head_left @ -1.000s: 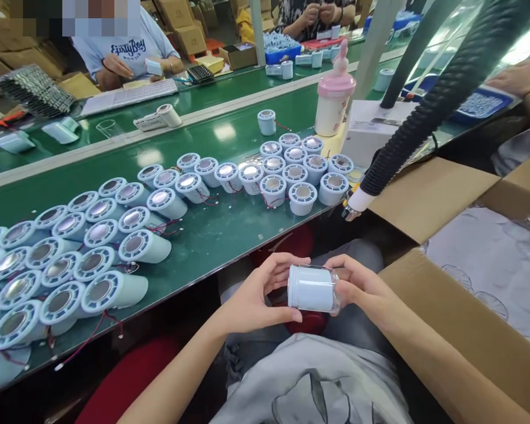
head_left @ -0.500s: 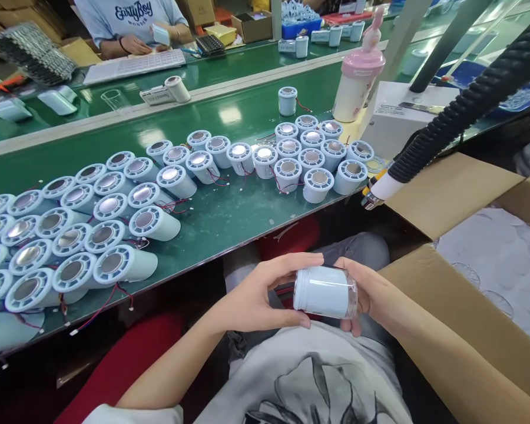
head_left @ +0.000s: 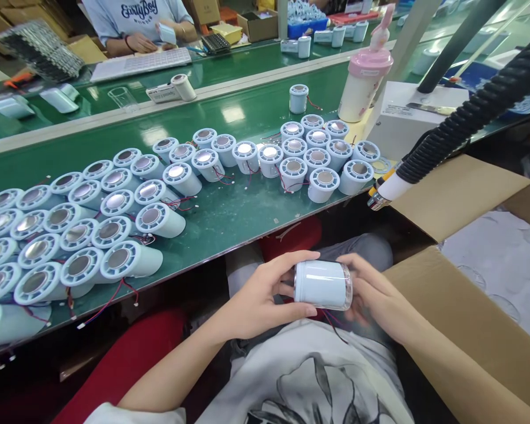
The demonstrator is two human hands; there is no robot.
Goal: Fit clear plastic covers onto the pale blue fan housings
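A pale blue cylinder housing (head_left: 320, 284) with a clear ring on its right end lies sideways over my lap. My left hand (head_left: 260, 297) grips its left end, thumb below and fingers over the top. My right hand (head_left: 371, 291) closes round the clear right end, slightly blurred. A thin dark wire hangs under the part. Many similar pale blue cylinders (head_left: 115, 218) with mirror-like faces and red wires lie on the green table (head_left: 221, 224) just ahead of my hands.
An open cardboard box (head_left: 463, 318) with clear rings on white sheet stands at my right. A black corrugated hose with a nozzle (head_left: 382, 194) hangs over the table edge. A pink-capped bottle (head_left: 364, 82) stands near a white box. Another person sits across at a keyboard (head_left: 141, 62).
The camera view dipped and settled. The cylinder turned a little in my hands, and my right hand shifted round its clear end.
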